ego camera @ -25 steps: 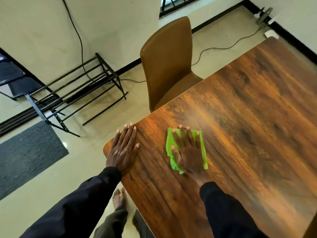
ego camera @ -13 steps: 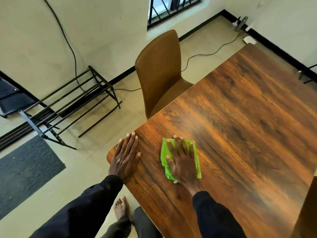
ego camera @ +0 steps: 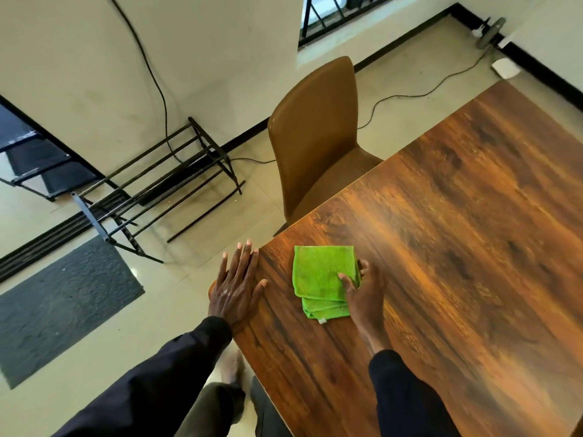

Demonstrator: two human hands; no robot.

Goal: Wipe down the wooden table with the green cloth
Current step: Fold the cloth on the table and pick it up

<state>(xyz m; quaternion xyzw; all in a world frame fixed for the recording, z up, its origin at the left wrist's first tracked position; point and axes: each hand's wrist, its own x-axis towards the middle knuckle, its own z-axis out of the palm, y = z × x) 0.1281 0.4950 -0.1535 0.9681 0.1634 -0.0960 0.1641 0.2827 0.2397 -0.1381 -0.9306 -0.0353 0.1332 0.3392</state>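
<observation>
Floor (ego camera: 176, 313) left of the desk (ego camera: 457, 247) carries a grey mat (ego camera: 63, 298) and a black rack (ego camera: 151, 190); a brown chair (ego camera: 315, 137) stands at its far edge. My left grip (ego camera: 235, 288) lies flat, fingers straight, on the desk's near corner. The green cloth (ego camera: 318, 275) lies folded beside that corner, its right edge pinched by my right grip (ego camera: 366, 294).

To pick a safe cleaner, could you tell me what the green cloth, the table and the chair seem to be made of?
Green cloth: likely microfibre, with a fine looped nap and folded layers. Table: wood-grain top, glossy sheen; solid, veneer or laminate, cannot tell. Chair: smooth brown shell, probably faux leather or plastic.
</observation>
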